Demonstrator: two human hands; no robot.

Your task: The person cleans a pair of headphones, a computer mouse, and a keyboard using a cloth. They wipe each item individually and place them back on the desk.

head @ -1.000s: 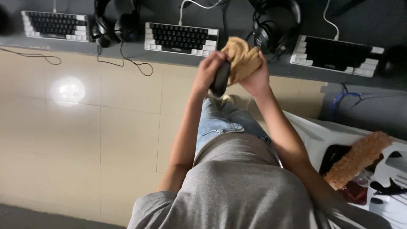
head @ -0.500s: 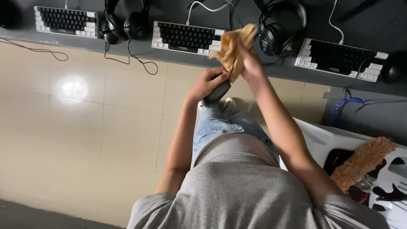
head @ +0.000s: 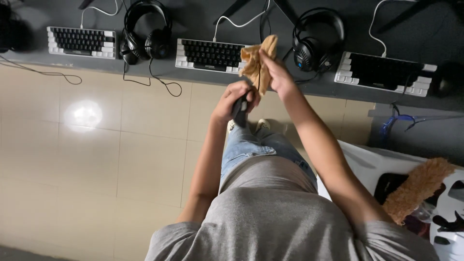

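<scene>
Head view looks straight down over the person's grey shirt point(head: 270, 217) and blue jeans point(head: 251, 147) to a tiled floor point(head: 96, 159) and a dark desk point(head: 203, 24) along the top. At the far left of the desk lies a white keyboard with black keys point(head: 81, 42), and just beside it a black headset point(head: 144, 34) whose cable hangs over the desk edge. Next comes a second keyboard point(head: 210, 55), partly covered at its right end by a tan cloth point(head: 258, 63).

The left hand point(head: 234, 101) is raised below that second keyboard, over the floor. Its fingers are curled shut around a small dark object point(head: 240, 110), likely a computer mouse, though its shape is mostly hidden by the fingers. Just up and to the right, the right hand point(head: 276, 75) is closed on the tan cloth, pinching it in a bunch so that the cloth stands up above the fingers and hangs down toward the dark object. The two hands are close together, the cloth reaching between them.

Further right on the desk rests a second black headset point(head: 316, 43), then a third keyboard point(head: 386, 72). Below the desk at the right are blue cables point(head: 398, 123), and in the lower right corner a white container point(head: 372, 164) with a fuzzy tan duster point(head: 420, 186) lying across it.
</scene>
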